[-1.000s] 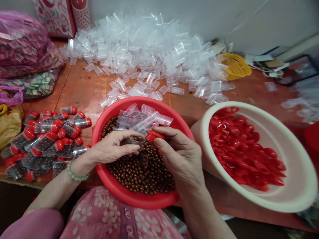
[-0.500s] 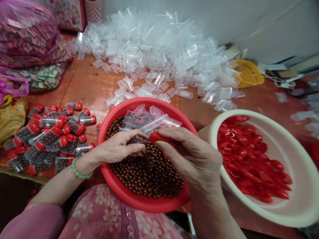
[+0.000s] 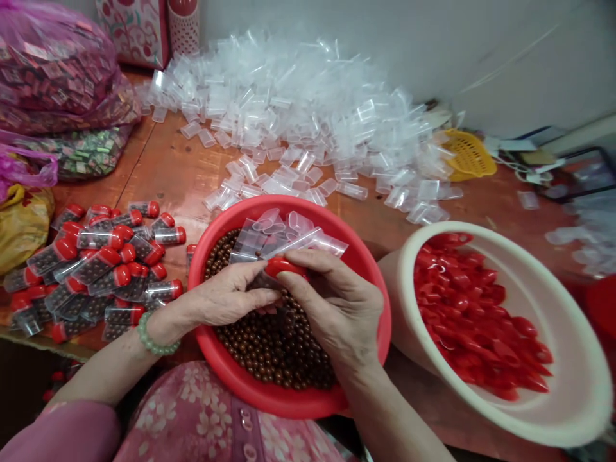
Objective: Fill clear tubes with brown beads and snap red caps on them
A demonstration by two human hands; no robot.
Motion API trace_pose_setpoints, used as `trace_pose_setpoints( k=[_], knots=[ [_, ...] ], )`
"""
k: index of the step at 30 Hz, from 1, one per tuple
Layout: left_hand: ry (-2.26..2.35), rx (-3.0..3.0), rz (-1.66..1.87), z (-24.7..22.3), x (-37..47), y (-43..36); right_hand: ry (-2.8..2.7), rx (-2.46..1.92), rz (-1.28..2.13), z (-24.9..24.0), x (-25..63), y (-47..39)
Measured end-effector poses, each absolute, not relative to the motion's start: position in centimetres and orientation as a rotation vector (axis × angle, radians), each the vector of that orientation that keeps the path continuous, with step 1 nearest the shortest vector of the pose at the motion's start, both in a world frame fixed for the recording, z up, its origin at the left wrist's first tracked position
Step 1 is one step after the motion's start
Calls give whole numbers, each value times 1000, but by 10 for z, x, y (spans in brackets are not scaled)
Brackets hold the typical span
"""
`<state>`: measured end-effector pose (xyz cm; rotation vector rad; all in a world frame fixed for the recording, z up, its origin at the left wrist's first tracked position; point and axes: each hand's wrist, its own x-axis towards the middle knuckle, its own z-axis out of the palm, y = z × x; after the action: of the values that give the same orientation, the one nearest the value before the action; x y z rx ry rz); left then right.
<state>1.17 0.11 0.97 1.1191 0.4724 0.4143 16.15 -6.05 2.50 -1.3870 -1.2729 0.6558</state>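
Over a red basin of brown beads, my left hand pinches a clear container, mostly hidden by the fingers. My right hand grips a red cap, which sits against the container's open end. Several clear containers lie on the beads at the basin's back. To the left is a pile of filled containers with red caps. On the right, a white basin holds many red caps.
Many clear containers are heaped on the wooden table against the wall. Stuffed pink bags and a yellow bag stand at the left. A yellow basket lies at the back right.
My right hand has moved left, bringing the red cap onto the end of the container in my left hand. The view has shifted slightly.
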Motion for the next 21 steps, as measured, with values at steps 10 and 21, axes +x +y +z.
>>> trace_pose_setpoints(
  k=[10,21],
  knots=[
    [424,1057,347,2,9,-1,-1481,-1298,459,3,162,-66],
    [416,858,398,-1,9,0,-2124,-1382,-154,4,164,-56]
  ],
)
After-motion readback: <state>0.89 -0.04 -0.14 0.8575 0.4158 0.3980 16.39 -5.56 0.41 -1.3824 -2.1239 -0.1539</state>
